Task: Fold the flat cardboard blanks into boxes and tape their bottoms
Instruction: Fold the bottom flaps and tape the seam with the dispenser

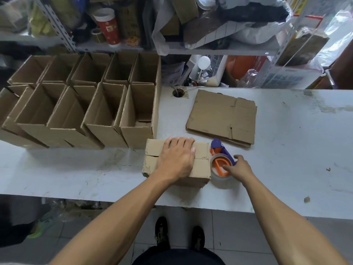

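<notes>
A small folded cardboard box (pixel 200 165) lies bottom-up near the front of the white table (pixel 286 150), its flaps closed along a middle seam. My left hand (pixel 176 157) presses flat on those flaps, fingers spread. Right beside the box sits a tape dispenser (pixel 221 161), purple and orange with a roll of clear tape. My right hand (pixel 239 167) is on the dispenser, fingers curled at its orange core. A short stack of flat cardboard blanks (pixel 219 115) lies behind, toward the table's back.
Several open folded boxes (pixel 80 104) stand in two rows on the left of the table. A round cable hole (pixel 178 92) is near the back edge. Cluttered metal shelves (pixel 210 48) rise behind. The table's front edge runs just before my feet.
</notes>
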